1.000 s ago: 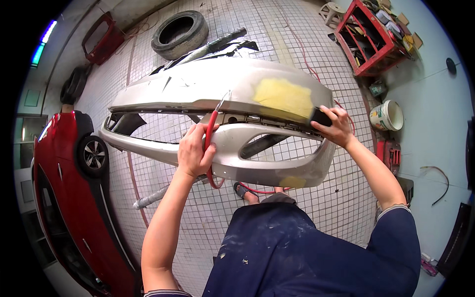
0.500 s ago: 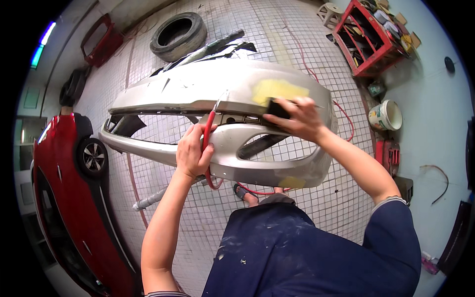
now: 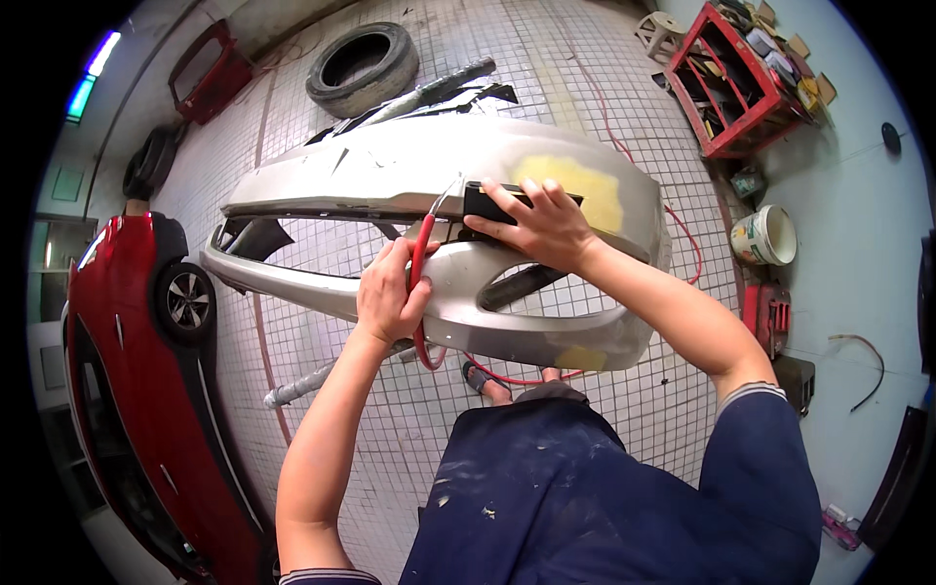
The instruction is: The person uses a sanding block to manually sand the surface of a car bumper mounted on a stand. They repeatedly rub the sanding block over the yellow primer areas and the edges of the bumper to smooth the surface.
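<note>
L hand (image 3: 393,290) w/ fingers clamped on red hose (image 3: 426,236), R hand (image 3: 546,229) w/ fingers clamped on blk block (image 3: 479,205), at silver bumper (image 3: 380,171) mid-scene, near-left edge of yellow patch (image 3: 597,195), red car (image 3: 127,341) left

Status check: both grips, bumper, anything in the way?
Left grip on red hose; right grip on black block, against yellow-patched bumper; metal tip close to block's left end.

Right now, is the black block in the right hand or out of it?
In it: the right hand lies across the black block, covering part of it, by the yellow patch's left edge.
</note>
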### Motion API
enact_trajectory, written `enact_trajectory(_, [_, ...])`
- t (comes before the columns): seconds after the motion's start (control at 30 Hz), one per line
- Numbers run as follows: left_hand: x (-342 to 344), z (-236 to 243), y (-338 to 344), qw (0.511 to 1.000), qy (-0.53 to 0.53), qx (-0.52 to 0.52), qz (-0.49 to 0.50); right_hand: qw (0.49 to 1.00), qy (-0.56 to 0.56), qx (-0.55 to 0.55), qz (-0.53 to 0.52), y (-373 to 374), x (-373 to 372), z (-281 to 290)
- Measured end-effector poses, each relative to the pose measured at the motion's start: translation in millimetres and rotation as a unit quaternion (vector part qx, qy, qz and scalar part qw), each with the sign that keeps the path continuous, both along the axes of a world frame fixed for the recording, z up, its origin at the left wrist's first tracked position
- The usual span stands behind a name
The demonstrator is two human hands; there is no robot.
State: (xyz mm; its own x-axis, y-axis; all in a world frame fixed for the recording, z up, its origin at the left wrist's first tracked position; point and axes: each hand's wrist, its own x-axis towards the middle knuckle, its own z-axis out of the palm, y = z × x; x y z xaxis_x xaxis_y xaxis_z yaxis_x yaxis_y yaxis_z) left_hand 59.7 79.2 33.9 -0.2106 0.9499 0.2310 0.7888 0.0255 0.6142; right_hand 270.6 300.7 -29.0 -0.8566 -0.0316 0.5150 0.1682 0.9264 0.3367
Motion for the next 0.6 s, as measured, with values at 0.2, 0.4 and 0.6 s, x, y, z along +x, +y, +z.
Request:
enact_trajectory(0.2, [3.1,1.0,3.3,0.999,-0.022,-0.032,0.019,0.998,0.018,-0.045,0.033,29.8,62.9,-8.8])
enact_trajectory(0.4, [-3.8,-1.5,-0.2,0.999,-0.022,-0.018,0.019,0.997,0.039,-0.07,0.014,0.6,-8.9,10.2])
enact_trajectory(0.6, [3.4,1.3,5.2,0.997,-0.028,-0.059,0.045,0.998,0.023,-0.052,0.029,31.1,78.7,-7.9])
